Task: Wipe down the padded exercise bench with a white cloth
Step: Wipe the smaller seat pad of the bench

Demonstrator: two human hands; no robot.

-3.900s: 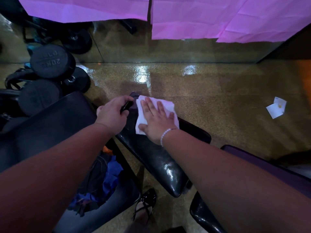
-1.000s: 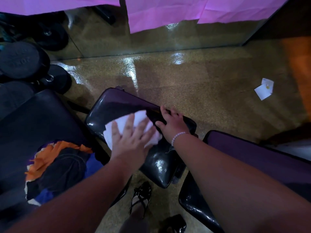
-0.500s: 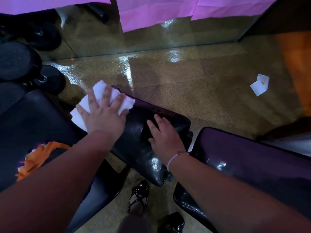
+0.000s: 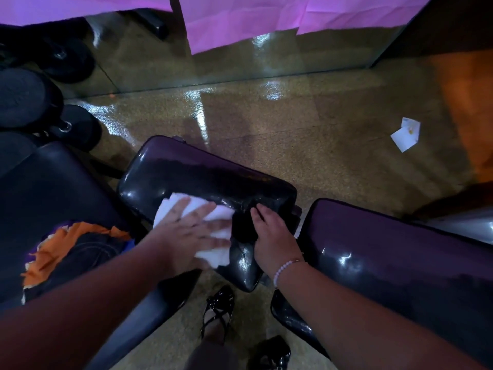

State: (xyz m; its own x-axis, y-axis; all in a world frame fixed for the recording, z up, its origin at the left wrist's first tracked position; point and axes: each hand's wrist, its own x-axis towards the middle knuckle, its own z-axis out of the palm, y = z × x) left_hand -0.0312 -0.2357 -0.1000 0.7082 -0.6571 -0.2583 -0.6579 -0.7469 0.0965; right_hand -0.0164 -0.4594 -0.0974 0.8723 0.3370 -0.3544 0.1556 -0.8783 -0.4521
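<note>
A glossy black padded bench pad (image 4: 202, 180) lies at an angle in the middle of the head view. My left hand (image 4: 186, 231) lies flat, fingers spread, pressing a white cloth (image 4: 217, 217) against the pad's near side. My right hand (image 4: 272, 236), with a bead bracelet at the wrist, rests on the pad's near right end, its fingers curled over the surface. The cloth shows above and below my left hand; its middle is hidden under the palm.
A second dark pad (image 4: 400, 252) sits at the right, and a third (image 4: 53, 193) at the left carries folded clothes (image 4: 72, 252). Black dumbbells (image 4: 29, 102) stand at the far left. White paper scraps (image 4: 406, 134) lie on the shiny floor. My black shoes (image 4: 218, 305) are below.
My left hand has slid the cloth from the pad's far left corner back to its near side. My right hand has stayed on the pad's right end.
</note>
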